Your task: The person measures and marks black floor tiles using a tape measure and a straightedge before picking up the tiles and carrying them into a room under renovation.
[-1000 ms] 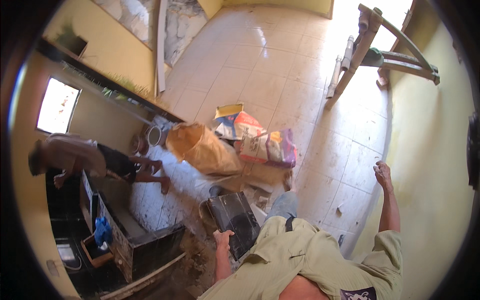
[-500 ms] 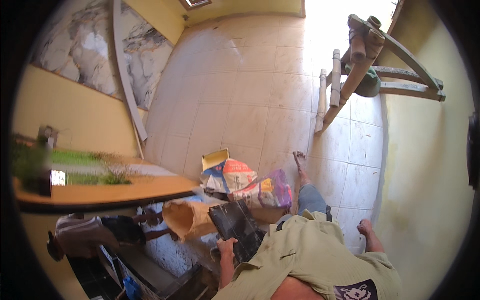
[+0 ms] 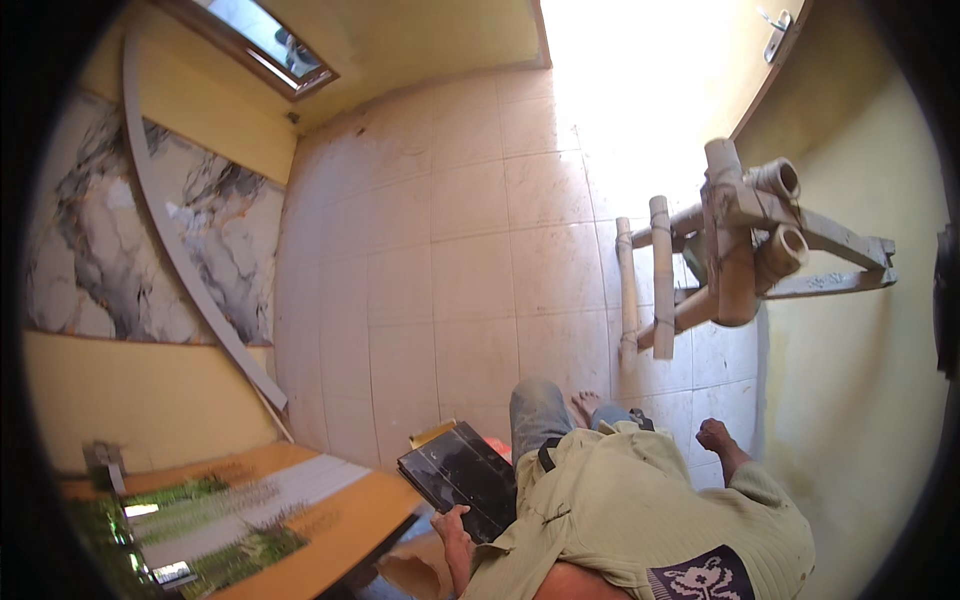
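My left hand [image 3: 452,522] grips the near edge of a glossy black tile [image 3: 462,480], a flat rectangle with thin pale lines, tilted beside my left leg. The fingers on its underside are hidden. To my right, low beside the wall, my right hand [image 3: 714,436] hangs with its fingers curled and nothing visible in it. Behind the tile, only a yellow-edged scrap of a printed bag [image 3: 432,434] shows. A tan, round-mouthed sack or container [image 3: 412,575] lies below my left forearm, mostly cut off.
A lashed bamboo trestle [image 3: 735,250] stands ahead on the right near the bright doorway. On the left, a long pale strip [image 3: 190,270] leans against marble-patterned panels [image 3: 85,250]. An orange-edged opening [image 3: 330,520] lies at lower left. Pale tiles [image 3: 470,270] cover the floor.
I have stepped forward and the view has shifted; the trestle looks nearer. The bags are now mostly covered by the black tile, still in my left hand. The other person has left the view.
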Motion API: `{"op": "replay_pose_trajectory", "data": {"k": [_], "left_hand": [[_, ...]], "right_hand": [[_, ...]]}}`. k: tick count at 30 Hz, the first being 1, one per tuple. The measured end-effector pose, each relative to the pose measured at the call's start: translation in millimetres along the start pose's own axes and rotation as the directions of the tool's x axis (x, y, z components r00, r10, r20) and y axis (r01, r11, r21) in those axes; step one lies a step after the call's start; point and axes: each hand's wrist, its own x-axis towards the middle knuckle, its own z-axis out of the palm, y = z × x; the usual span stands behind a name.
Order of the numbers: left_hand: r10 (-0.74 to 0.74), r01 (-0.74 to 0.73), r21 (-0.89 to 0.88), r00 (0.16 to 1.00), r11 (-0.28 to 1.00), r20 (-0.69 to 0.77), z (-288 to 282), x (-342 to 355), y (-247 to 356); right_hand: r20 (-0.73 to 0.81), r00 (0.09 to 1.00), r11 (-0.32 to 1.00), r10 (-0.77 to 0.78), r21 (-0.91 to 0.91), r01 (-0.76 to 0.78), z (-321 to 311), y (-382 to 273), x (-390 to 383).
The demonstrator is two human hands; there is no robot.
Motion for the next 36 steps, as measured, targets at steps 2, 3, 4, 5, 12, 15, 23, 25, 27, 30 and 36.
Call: {"op": "replay_pose_trajectory", "data": {"k": [2, 3, 4, 5, 12, 15, 23, 25, 27, 30, 36], "left_hand": [[-0.003, 0.006, 0.01, 0.964, 1.0, -0.265, 42, 23, 52], [0.037, -0.033, 0.024, 0.98, 0.999, -0.195, 54, 36, 82], [0.076, -0.073, 0.035, 0.989, 0.997, -0.124, 67, 50, 114], [0.063, -0.058, 0.097, 0.997, 0.994, -0.054, 83, 64, 147], [0.098, -0.096, 0.294, 0.995, 0.951, 0.007, 213, 154, 349], [0.208, -0.219, 0.29, 0.976, 0.932, 0.071, 277, 165, 443], [0.362, -0.407, 0.359, 0.913, 0.84, 0.186, 506, 172, 651], [0.311, -0.381, 0.471, 0.924, 0.796, 0.222, 563, 159, 701], [0.336, -0.423, 0.409, 0.903, 0.809, 0.269, 616, 174, 739], [0.374, -0.451, 0.357, 0.889, 0.818, 0.265, 692, 165, 795], [0.25, -0.437, 0.455, 0.876, 0.776, 0.413, 897, 120, 885]], "right_hand": [[0.027, 0.999, 0.997, 0.04, 0.071, -0.042, -31, -46, 25], [0.066, 0.995, 0.988, 0.076, 0.129, -0.084, -47, -67, 35], [0.059, 0.994, 0.985, 0.092, 0.14, -0.1, -60, -85, 46], [0.114, 0.984, 0.974, 0.134, 0.167, -0.151, -72, -102, 56], [0.281, 0.939, 0.903, 0.2, 0.318, -0.288, -107, -224, 114], [0.217, 0.966, 0.873, 0.14, 0.433, -0.223, -136, -291, 149], [0.261, 0.868, 0.549, 0.423, 0.689, -0.474, -252, -342, 274], [0.259, 0.847, 0.508, 0.465, 0.705, -0.495, -298, -336, 315], [0.241, 0.836, 0.468, 0.494, 0.736, -0.489, -353, -331, 361], [0.135, 0.823, 0.461, 0.552, 0.773, -0.435, -457, -290, 458], [-0.238, 0.698, 0.57, 0.675, 0.769, -0.289, -656, -122, 607]]}}
